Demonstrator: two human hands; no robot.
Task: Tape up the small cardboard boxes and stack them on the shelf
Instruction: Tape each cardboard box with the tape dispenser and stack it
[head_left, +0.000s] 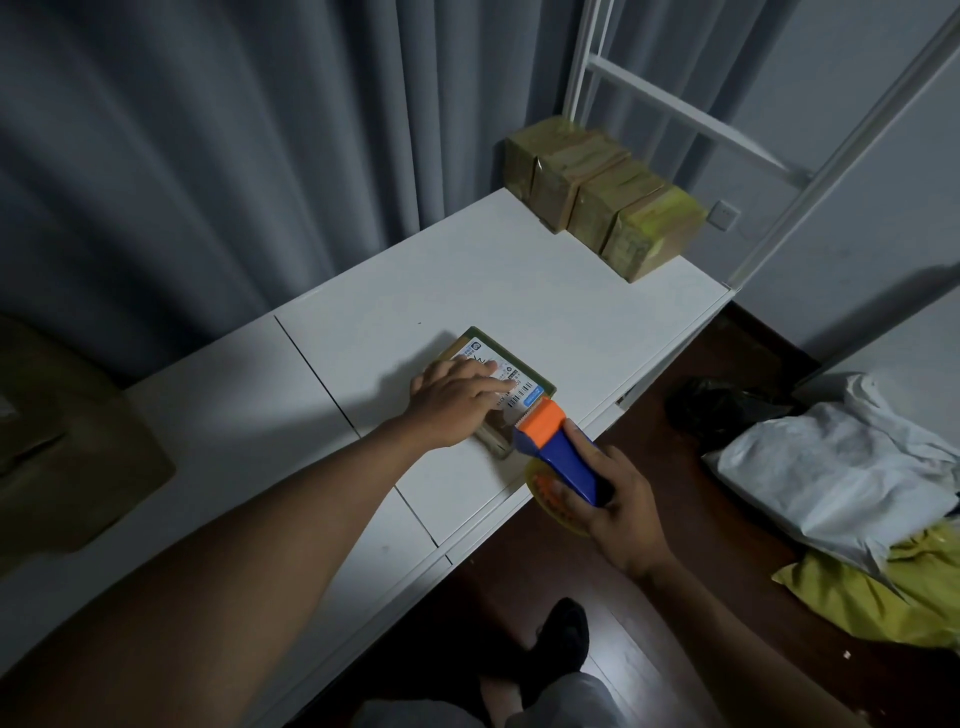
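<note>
Head view, frame centre: flat left hand (457, 397) pins small, light, stiff cardboard box (496, 387) on white counter (519, 280); right hand (615, 506) grips blue-orange plastic tape dispenser (558, 447).

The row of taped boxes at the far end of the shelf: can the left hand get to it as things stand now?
Probably yes. The white shelf top between the left hand and the taped boxes looks bare. But that hand now presses the small box, so it must let go first.
</note>
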